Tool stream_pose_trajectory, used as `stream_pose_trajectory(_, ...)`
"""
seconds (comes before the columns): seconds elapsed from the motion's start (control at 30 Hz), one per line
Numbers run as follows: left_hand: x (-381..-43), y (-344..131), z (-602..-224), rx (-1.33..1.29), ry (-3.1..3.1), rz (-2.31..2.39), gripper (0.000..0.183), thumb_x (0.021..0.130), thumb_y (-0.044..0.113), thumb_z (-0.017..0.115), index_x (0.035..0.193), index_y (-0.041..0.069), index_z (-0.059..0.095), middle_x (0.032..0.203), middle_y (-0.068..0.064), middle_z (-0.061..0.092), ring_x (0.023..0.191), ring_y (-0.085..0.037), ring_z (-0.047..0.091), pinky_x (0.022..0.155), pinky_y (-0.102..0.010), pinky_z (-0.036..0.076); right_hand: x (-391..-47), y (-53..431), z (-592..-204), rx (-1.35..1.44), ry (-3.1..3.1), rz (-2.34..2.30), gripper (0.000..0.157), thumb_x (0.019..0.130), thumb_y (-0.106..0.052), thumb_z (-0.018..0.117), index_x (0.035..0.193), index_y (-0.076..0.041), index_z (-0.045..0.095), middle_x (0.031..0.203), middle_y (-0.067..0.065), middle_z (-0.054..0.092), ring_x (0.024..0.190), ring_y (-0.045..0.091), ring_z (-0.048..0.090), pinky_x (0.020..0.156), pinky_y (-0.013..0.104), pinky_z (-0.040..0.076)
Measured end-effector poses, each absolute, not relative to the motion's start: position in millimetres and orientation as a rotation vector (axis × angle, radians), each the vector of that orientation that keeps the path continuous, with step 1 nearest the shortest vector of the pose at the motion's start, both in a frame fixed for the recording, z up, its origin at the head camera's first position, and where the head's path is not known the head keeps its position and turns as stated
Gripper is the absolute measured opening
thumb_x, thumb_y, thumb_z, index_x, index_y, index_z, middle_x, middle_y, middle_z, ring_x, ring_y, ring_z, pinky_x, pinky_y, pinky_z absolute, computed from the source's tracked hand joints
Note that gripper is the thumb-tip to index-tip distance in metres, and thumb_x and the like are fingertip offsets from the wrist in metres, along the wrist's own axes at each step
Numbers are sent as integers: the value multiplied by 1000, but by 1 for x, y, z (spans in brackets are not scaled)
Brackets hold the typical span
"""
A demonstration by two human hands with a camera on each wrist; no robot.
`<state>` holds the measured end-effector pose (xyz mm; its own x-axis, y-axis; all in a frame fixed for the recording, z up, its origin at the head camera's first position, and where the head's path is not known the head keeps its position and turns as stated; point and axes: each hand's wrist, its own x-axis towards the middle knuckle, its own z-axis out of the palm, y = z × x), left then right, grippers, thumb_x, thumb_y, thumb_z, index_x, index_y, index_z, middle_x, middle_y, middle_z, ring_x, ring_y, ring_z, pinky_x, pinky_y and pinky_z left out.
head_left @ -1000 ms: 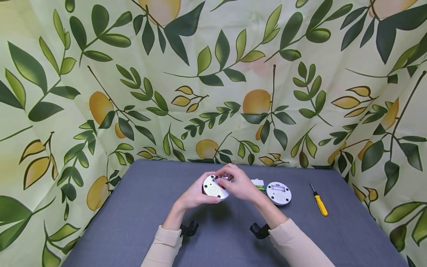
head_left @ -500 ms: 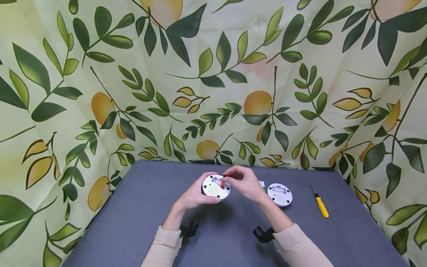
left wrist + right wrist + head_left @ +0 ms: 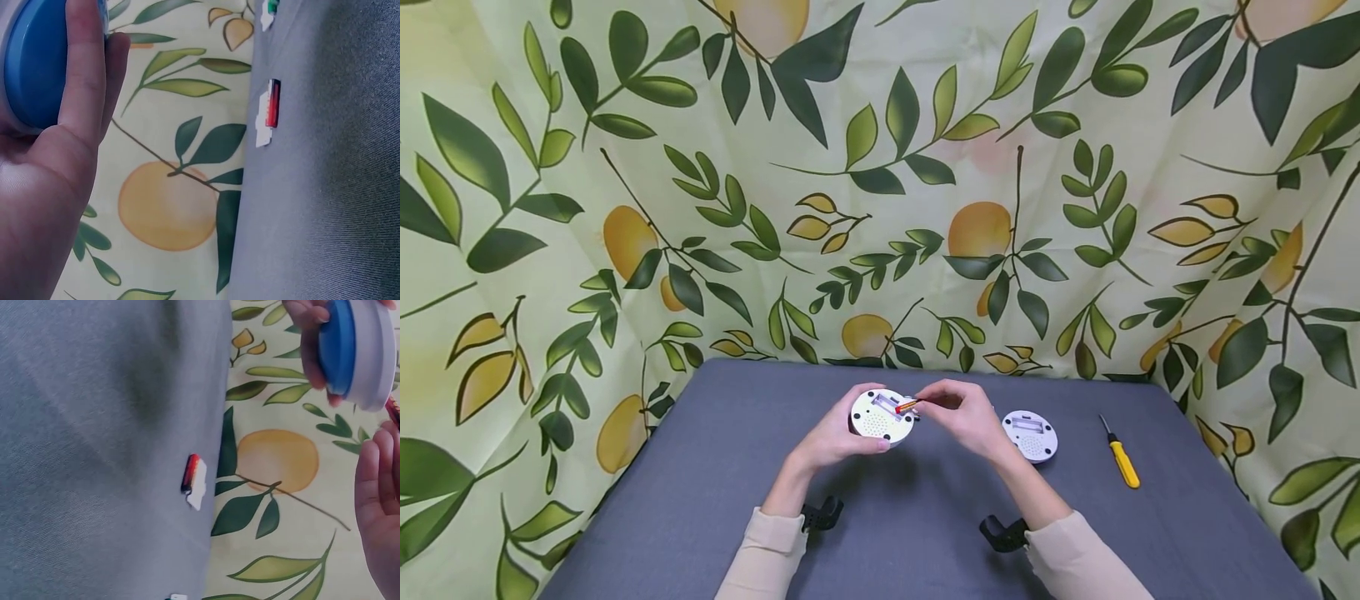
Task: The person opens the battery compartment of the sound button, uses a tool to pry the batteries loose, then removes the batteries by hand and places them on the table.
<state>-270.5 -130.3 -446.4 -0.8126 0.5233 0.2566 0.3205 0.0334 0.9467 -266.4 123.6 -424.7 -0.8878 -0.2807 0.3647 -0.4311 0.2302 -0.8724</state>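
My left hand (image 3: 829, 435) grips a round white-and-blue device (image 3: 874, 427) by its edge, held above the table. Its white face, with a speaker-hole pattern, dark feet and an uncovered battery slot, is turned up in the head view; the blue underside (image 3: 39, 65) shows in the left wrist view. With thumb and fingertips, my right hand (image 3: 966, 421) pinches a red battery (image 3: 907, 407) at the device's right edge, beside the slot. Part of that battery is hidden by the fingers.
A second white round device (image 3: 1030, 437) with an uncovered slot lies on the grey table (image 3: 737, 483). Right of it is a yellow-handled screwdriver (image 3: 1122, 457). Another red battery (image 3: 190, 474) lies against a white cover (image 3: 199, 487). A patterned cloth (image 3: 880, 250) hangs behind.
The right hand has drawn back rightward from the slot, and the red battery in its fingertips now shows tilted near the edge. The left hand with the device has shifted slightly left.
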Motion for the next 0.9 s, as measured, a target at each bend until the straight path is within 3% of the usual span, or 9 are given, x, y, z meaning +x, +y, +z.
stream_pose_trajectory(0.43,-271,-132,-446,854,2167,1916,83,76,3,83,147,-1,39,131,-19,55,107,-21,57,91,-25,46,-274,129,-440,450,-2343,1851,17,89,-9,79,102,1,77,90,16,73,76,17,66,69,27,52)
stream_pose_trajectory(0.67,-270,-132,-444,855,2165,1926,83,77,3,83,147,-2,39,131,-21,55,107,-21,57,91,-25,46,-283,129,-452,372,-2339,1841,18,88,-16,80,99,-1,78,81,11,71,72,17,64,67,28,49)
stream_pose_trajectory(0.9,-270,-134,-446,822,2179,1930,83,77,1,83,147,-2,39,132,-20,55,108,-20,57,92,-25,45,-295,123,-467,286,-2436,1747,11,89,-11,79,94,-2,78,74,6,69,68,17,63,64,27,48)
